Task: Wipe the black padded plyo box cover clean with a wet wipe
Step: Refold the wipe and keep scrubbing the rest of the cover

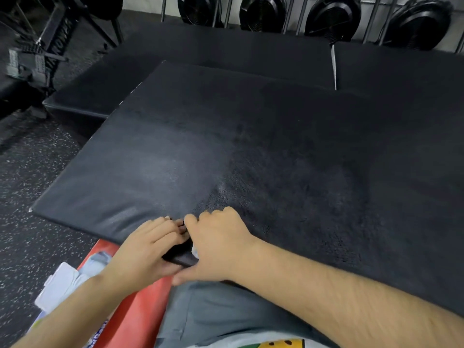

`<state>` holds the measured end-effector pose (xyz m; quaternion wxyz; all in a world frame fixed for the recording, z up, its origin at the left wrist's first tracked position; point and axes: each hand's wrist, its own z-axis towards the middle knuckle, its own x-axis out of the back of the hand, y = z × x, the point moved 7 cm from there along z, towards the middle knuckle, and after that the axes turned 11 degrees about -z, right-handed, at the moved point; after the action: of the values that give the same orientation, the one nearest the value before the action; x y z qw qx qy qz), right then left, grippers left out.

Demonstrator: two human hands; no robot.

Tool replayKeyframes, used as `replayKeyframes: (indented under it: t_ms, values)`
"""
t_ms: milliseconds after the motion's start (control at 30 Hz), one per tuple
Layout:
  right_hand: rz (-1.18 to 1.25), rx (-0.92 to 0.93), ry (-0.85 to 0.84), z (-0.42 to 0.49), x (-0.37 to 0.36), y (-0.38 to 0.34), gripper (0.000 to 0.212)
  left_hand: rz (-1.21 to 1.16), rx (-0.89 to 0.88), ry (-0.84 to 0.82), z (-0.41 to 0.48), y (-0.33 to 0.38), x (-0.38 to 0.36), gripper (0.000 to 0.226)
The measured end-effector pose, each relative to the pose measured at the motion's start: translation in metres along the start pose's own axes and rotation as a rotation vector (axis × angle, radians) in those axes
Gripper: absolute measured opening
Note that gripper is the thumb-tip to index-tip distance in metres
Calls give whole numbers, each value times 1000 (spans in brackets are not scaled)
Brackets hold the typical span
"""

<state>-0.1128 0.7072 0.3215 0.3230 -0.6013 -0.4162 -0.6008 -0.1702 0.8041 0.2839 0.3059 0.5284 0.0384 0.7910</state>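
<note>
The plyo box cover is black with a fine leathery grain, a pale grey sheen across its left middle and white flecks along its left edge. The floor is black rubber speckled white and grey. At near left, the wipes pack is red with a white flip lid. A bit of white wet wipe shows under the right hand. The trousers are grey. The shirt is white with a yellow, dark-dotted, green print. The far weight plates are black.
</note>
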Motion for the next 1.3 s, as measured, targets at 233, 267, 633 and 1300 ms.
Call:
replayKeyframes:
  t_ms: [233, 267, 633, 1300]
  values:
    - [9, 74, -209, -2, 10, 8, 30, -39, -41, -1, 20, 15, -2, 22]
    - [6, 71, -243, -5, 11, 14, 32, -50, -49, -3, 25, 19, -5, 21]
    - [234, -284, -556, -163, -22, 166, 39, -139, -170, -214, 139, 152, -129, 21]
    - [363, -148, -70, -112, -28, 99, 18, -551, 231, -226, 130, 75, -79, 25]
